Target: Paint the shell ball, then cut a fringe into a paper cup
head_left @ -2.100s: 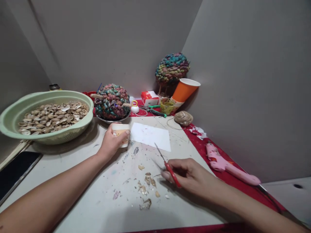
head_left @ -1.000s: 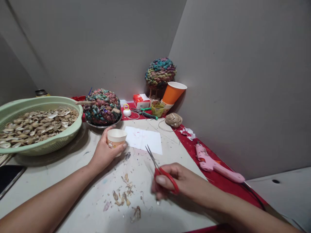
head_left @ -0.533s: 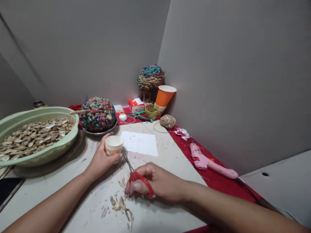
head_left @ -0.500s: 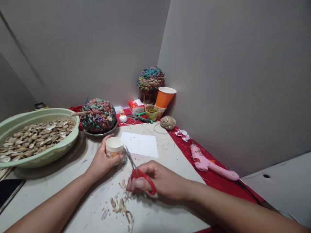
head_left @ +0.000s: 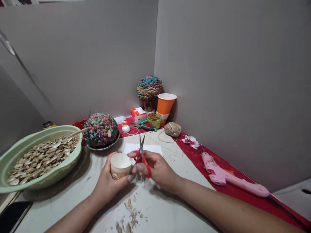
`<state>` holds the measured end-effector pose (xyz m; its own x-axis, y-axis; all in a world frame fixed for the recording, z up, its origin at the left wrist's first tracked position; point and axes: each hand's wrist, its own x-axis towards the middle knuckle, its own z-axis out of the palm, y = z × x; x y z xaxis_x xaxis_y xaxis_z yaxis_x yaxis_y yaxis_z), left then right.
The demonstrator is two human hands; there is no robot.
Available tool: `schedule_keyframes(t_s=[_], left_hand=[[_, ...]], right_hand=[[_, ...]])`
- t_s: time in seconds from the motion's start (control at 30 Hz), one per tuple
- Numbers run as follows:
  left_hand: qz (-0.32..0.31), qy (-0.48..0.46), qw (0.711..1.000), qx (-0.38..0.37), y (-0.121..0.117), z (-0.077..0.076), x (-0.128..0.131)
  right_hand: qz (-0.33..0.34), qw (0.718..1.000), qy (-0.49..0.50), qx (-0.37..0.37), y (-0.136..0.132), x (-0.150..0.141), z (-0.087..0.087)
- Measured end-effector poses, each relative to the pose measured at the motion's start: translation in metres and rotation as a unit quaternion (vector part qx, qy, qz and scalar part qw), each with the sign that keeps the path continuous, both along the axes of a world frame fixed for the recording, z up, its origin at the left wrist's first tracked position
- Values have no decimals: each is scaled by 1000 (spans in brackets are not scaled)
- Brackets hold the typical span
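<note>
My left hand (head_left: 109,178) is wrapped round a small paper cup (head_left: 120,170), white inside with an orange printed pattern, its mouth facing up. Just right of the cup, my right hand (head_left: 155,168) grips red-handled scissors (head_left: 143,158) by the handle loops. Their blades point up and away from me, slightly parted. A sheet of white paper (head_left: 155,149) lies behind both hands, partly covered by them. On the table below the hands are scattered shell bits (head_left: 131,215).
A green basket (head_left: 79,145) of shells stands left, beside a phone (head_left: 16,215). Behind are a colourful shell-covered ball (head_left: 100,127) in a metal dish, green-handled pliers (head_left: 147,128), an orange cup (head_left: 166,105) and twine (head_left: 173,129). A pink glue gun (head_left: 233,178) lies right.
My right hand has moved up beside the cup, and the scissors now point more upright with their blades apart. The left hand still holds the cup. The camera view has shifted.
</note>
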<state>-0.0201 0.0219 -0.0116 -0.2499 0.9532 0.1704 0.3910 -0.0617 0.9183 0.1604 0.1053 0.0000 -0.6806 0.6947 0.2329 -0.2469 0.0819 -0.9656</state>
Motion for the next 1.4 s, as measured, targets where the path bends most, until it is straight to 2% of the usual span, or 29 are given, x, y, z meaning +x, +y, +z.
schedule_keyframes(t_s=[0.13, 0.23, 0.37, 0.43, 0.57, 0.67, 0.8, 0.9, 1.07, 1.3, 1.4], left_hand=[[-28, -11, 1000, -7, -3, -4, 3], [-54, -42, 998, -15, -6, -4, 3], [-41, -76, 996, -14, -6, 0, 2], [-33, -124, 992, -20, -5, 1, 2], [-46, -296, 952, -66, 0, 1, 5], [-58, -370, 924, -75, 2, 1, 5], [-67, -379, 922, -44, 4, 1, 3], [-62, -376, 924, -33, 5, 0, 1], [-87, -412, 905, -53, 5, 2, -2], [-83, -479, 866, -115, 8, -1, -11], [-97, -471, 867, -134, 10, -3, -11]], right_hand=[[19, 993, -25, 113, -6, 7, -1], [12, 988, -17, 151, -5, 10, 2], [-21, 993, 14, 116, 1, 13, 6], [-32, 995, 30, 89, 3, 13, 7], [-25, 999, 40, 21, 2, 11, 9], [-13, 999, 40, -4, -1, 11, 10], [-17, 999, 49, -9, -2, 10, 11], [-6, 997, 67, -38, -3, 9, 11], [35, 994, 72, -74, -5, 10, 13], [29, 996, 74, -34, 3, 15, 10], [38, 997, 57, -42, 5, 14, 8]])
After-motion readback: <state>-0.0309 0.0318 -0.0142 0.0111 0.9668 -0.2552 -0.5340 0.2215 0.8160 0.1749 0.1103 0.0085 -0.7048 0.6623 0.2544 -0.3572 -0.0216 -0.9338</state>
